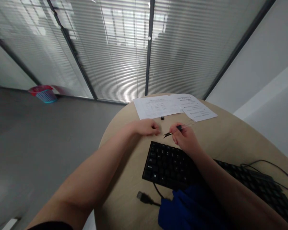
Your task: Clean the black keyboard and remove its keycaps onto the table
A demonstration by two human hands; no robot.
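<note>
My right hand point(184, 137) is closed around a keycap puller point(179, 127). Its dark prongs point left and thin wires stick out behind, toward the papers. To the left, my left hand point(147, 127) rests low over the table with its fingers curled in. A small dark spot shows between thumb and fingers; what it is I cannot make out. Just beyond that hand lies a small black keycap point(162, 118). A black keyboard point(166, 163) sits below both hands, partly covered by my right forearm.
Printed papers point(156, 107) lie at the far edge of the round wooden table point(127, 179). Near me are a USB plug point(145, 198) and blue cloth point(180, 209). A second keyboard point(256, 182) with a cable is at right. A red-and-blue basket point(46, 95) stands on the floor.
</note>
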